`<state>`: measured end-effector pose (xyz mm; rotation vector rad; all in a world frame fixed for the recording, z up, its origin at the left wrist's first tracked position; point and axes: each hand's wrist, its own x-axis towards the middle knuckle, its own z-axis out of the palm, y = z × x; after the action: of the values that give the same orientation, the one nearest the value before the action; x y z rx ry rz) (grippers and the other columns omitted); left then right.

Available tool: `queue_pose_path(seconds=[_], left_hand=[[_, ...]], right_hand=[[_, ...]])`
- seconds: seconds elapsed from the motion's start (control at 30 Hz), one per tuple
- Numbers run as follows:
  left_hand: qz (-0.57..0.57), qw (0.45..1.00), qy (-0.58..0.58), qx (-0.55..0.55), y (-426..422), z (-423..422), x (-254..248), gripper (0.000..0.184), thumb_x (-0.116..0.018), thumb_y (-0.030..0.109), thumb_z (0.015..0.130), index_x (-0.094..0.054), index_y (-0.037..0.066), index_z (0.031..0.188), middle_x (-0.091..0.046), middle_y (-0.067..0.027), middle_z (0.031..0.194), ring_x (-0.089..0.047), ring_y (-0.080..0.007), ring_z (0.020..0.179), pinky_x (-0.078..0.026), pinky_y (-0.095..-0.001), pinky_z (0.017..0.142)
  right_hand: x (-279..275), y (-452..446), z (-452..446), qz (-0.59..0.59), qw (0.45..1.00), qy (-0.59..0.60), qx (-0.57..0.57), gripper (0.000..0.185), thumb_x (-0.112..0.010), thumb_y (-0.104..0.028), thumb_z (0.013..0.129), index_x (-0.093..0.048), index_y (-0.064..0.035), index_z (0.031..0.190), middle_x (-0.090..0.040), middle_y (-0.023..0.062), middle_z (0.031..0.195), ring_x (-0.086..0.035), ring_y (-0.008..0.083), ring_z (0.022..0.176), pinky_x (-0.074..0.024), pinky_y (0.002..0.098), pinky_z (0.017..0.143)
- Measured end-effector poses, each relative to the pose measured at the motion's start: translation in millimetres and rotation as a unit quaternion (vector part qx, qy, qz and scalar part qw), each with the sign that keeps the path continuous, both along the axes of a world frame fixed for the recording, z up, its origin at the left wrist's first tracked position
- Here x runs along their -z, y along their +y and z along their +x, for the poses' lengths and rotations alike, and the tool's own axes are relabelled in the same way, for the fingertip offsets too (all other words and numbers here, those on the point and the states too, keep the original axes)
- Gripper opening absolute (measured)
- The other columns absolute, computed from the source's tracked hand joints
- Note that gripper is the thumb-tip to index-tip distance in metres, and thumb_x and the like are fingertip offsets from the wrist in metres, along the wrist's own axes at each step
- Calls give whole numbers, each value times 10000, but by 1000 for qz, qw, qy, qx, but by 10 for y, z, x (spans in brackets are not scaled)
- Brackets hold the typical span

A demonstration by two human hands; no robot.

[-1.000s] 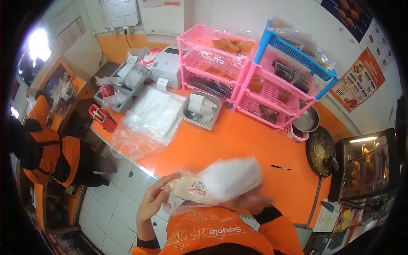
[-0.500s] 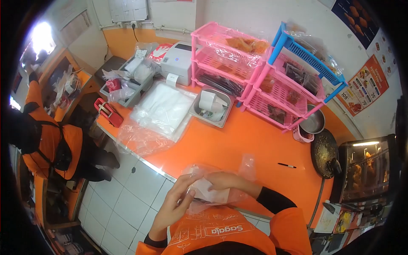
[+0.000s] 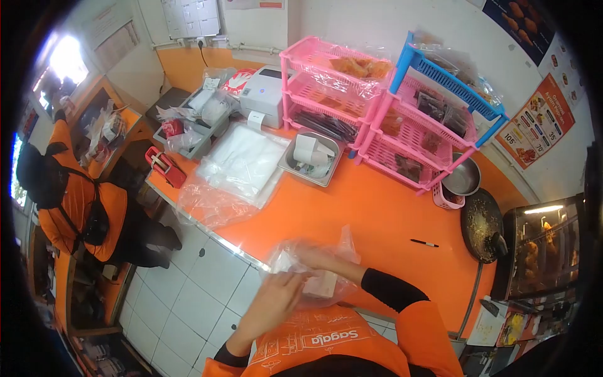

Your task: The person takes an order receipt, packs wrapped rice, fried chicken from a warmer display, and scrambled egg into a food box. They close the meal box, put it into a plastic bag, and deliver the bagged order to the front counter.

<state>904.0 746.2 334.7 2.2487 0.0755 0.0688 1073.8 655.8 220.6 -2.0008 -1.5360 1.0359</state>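
Head cam: L hand (image 3: 275, 299), R hand (image 3: 314, 257) at plastic bag (image 3: 344, 288), grips unclear; "Sagala" top (image 3: 330, 339), "105" poster (image 3: 537, 122)

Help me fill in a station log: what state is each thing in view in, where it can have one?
Plastic bag, crumpled
Box, at the bag, open or closed unclear
Left hand, at the bag, grip unclear
Right hand, at the bag, fingers blurred
Steel tray, uncovered, holding papers
Printer, paper strip out
Pen, lying flat
Frying pan, uncovered
Display cabinet, lit

Left grip (image 3: 278, 296) now nearer right grip (image 3: 308, 256)
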Motion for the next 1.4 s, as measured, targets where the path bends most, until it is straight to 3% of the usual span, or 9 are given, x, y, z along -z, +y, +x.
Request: queue_pose_path(seconds=[0.17, 0.4, 0.6, 0.73, 0.87, 1.0, 1.1, 1.17, 1.4], left_hand=[[329, 944, -17, -3, -321, -58, 938, 417, -567, 67, 762, -502, -47, 1158, -554, -174, 1070, -542, -311, 1022, -433, -369, 861], [344, 935, -53, -62, -513, -129, 1261, 287, -557, 104, 747, -557, -33, 1000, -540, -165, 986, -534, -303, 954, -438, -374, 837], [288, 945, -11, -156, -590, 121, 1159, 182, -546, 189, 784, -580, 16, 832, -574, -156, 802, -563, -327, 771, -454, -436, 718], [355, 911, 63, -202, -698, 352, 1069, 206, -552, 214, 786, -580, 15, 833, -581, -169, 803, -575, -337, 759, -459, -440, 697], [285, 957, 38, -49, -305, 136, 758, 202, -509, 28, 777, -549, 47, 974, -598, -134, 802, -597, -326, 780, -470, -419, 640], [-93, 993, 64, -32, 89, -107, -222, 382, -497, -8, 855, -335, 68, 1193, -535, -95, 856, -588, -271, 846, -485, -404, 688], [-250, 963, -96, 38, -15, 30, -216, 489, -558, 25, 880, -215, 80, 1224, -445, -105, 976, -527, -224, 965, -487, -371, 755], [-206, 974, -87, 27, -368, 145, -157, 576, -653, 20, 802, -219, 80, 1177, -381, -114, 1033, -459, -204, 1027, -462, -329, 802], [-318, 903, -218, -191, -692, 529, 300, 500, -707, 16, 731, -339, 95, 1060, -358, -24, 932, -430, -103, 843, -410, -256, 690]], right_hand=[[384, -7, -142, 134, 984, -48, 105, 581, -625, -143, 798, -369, -72, 1315, -537, 219, 1174, -566, 378, 1006, -459, 440, 856], [54, -427, -130, 207, 974, -51, 80, 522, -629, -143, 791, -412, -60, 1258, -555, 203, 1106, -571, 378, 948, -466, 436, 815], [669, -1094, 179, 40, 970, 227, 73, 337, -642, -134, 786, -512, -52, 1086, -557, 177, 956, -565, 361, 903, -466, 430, 787], [-84, -1279, -32, -79, 982, -166, -51, 230, -594, -249, 846, -614, -55, 967, -595, 173, 894, -599, 335, 867, -475, 450, 749], [-1429, -1380, -144, -228, 943, -211, -123, 264, -562, -268, 870, -645, -27, 935, -592, 184, 940, -616, 332, 851, -479, 462, 741], [-2036, -1437, 13, -162, 846, -287, -419, 283, -556, -287, 864, -644, -28, 938, -592, 157, 984, -616, 316, 871, -477, 428, 769], [-2079, -1292, -5, 135, 980, -23, -144, 296, -612, -314, 826, -641, -54, 963, -593, 116, 987, -597, 276, 938, -458, 397, 810], [-2186, -1022, -110, 178, 862, -411, -236, 262, -620, -285, 820, -629, -77, 979, -585, 85, 1004, -565, 228, 991, -433, 381, 858], [-978, -991, -211, 351, 897, -266, 36, 305, -618, -245, 786, -609, -50, 1020, -575, 81, 1025, -552, 223, 993, -427, 374, 879]])
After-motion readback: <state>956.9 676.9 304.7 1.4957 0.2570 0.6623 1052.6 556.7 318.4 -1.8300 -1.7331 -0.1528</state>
